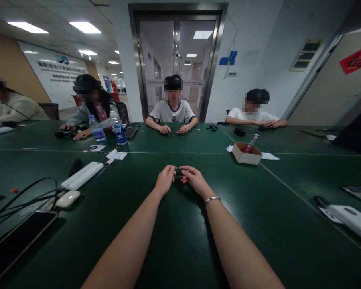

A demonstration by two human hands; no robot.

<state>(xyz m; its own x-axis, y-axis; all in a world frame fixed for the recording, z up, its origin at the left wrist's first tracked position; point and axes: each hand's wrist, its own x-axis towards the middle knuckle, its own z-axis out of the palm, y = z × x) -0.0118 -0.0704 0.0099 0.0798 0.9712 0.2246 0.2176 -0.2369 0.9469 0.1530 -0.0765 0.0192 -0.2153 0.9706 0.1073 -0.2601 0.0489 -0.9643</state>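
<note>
Both my arms reach forward over a dark green table [180, 241]. My left hand [165, 179] and my right hand [193, 179] meet at the middle, fingers curled, pinching one small dark part [177, 171] between them. What the part is cannot be made out. A thin silver bracelet [212, 198] circles my right wrist.
A white power strip [82, 175], a white mouse-like device [67, 198], cables [21, 198] and a phone [16, 241] lie at left. A small cardboard box [246, 153] with a red-tipped tube stands at right. Two water bottles [118, 129] and several seated people are at the far side.
</note>
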